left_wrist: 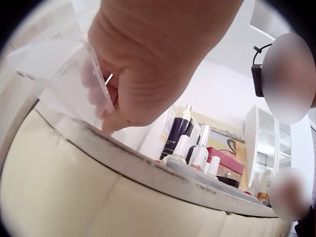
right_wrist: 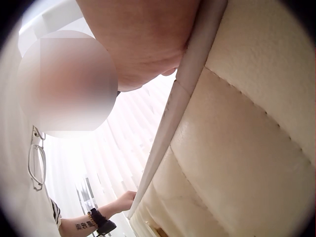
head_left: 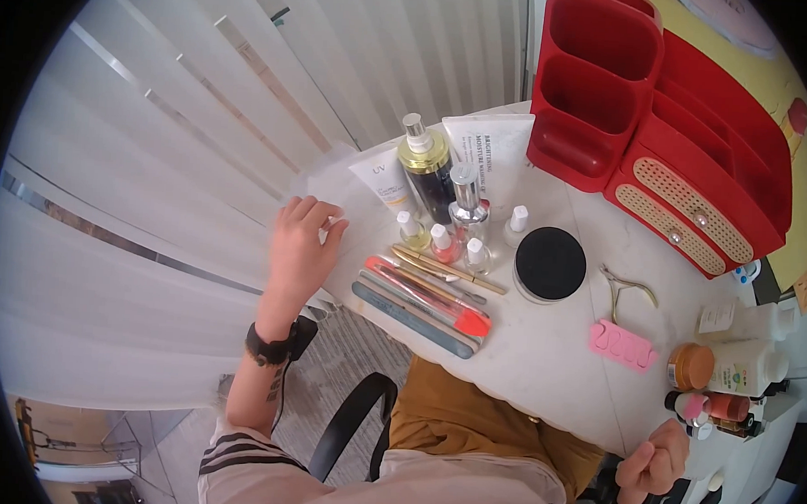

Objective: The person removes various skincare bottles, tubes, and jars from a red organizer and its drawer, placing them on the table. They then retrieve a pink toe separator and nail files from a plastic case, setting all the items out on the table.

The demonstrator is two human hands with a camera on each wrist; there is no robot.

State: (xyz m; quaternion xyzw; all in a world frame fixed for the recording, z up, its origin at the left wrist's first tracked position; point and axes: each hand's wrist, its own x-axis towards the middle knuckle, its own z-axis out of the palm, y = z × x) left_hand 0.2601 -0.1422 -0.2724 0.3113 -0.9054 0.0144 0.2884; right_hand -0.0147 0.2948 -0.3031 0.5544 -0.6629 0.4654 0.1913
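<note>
At the table's left edge, my left hand holds a clear plastic container, its fingers seen through the clear wall in the left wrist view. The same container is faint beyond the fingers in the head view. Just right of this hand are a white UV tube, a dark bottle with a gold collar and small nail polish bottles with white caps. My right hand rests at the table's near right edge, fingers loosely curled, with nothing visible in it.
Nail files, an orange-tipped tool packet and gold pens lie mid-table. Right of them are a black-lidded jar, nippers and a pink toe separator. A red organizer stands behind; bottles crowd the right side.
</note>
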